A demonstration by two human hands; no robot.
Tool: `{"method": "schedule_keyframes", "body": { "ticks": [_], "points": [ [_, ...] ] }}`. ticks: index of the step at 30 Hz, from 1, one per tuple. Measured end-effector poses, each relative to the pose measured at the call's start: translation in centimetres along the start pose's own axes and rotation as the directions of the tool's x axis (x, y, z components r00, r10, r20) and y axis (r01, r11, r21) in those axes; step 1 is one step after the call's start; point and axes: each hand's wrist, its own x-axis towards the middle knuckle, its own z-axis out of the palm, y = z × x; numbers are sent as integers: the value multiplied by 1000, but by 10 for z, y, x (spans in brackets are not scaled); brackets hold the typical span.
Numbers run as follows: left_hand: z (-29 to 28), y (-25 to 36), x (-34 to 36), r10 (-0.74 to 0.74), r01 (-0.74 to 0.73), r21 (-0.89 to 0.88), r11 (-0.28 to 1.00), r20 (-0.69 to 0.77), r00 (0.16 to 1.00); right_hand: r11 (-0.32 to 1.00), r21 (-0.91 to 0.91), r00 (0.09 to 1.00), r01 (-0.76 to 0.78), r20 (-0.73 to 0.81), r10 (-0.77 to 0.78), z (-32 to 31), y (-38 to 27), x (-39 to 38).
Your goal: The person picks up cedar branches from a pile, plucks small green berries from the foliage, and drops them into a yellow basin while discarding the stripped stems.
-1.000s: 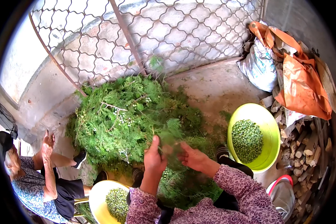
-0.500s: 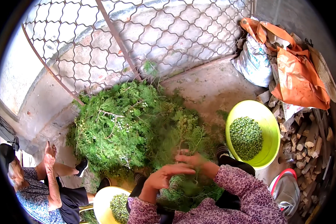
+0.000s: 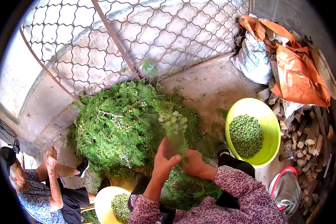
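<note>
A leafy green sprig with pale cone clusters (image 3: pixel 174 123) stands upright between my hands, above the brush pile (image 3: pixel 112 138). My left hand (image 3: pixel 164 160) curls round the sprig's lower part, thumb pointing right; its fingertips are blurred. My right hand (image 3: pixel 194 163) is closed on the sprig's lower end, beside the left. A lime-green basin (image 3: pixel 270 136) holding many small green cones is right of them; a pale yellow basin (image 3: pixel 102 203), also with cones, is at lower left.
At lower left a seated person (image 3: pixel 37 190) has hands together. A metal grille (image 3: pixel 112 30) leans at the back. Right are white sacks (image 3: pixel 252 61), orange sheeting (image 3: pixel 298 74), stacked firewood (image 3: pixel 310 138) and a grey bag with red rim (image 3: pixel 287 194).
A sprig with clusters has risen upright between my hands, and both hands have closed in around it. The seated person's hands have come together. The view has shifted slightly.
</note>
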Motion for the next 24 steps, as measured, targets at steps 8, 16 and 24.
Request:
{"method": "schedule_keyframes", "body": {
  "ticks": [8, 16, 24],
  "points": [
    [6, -14, 9, -2, 25, 174, 984, -133, 991, 949, -311, 997, 59, 63, -41, 21, 19, 4],
    [-22, -48, 26, 54, -61, -4, 998, -411, 910, 840, -531, 976, 112, 216, 7, 29, 1, 2],
    [-22, -10, 22, -83, -19, -242, 970, -405, 911, 984, -37, 982, 177, 72, -174, -62, 7, 20]
  ]
}}
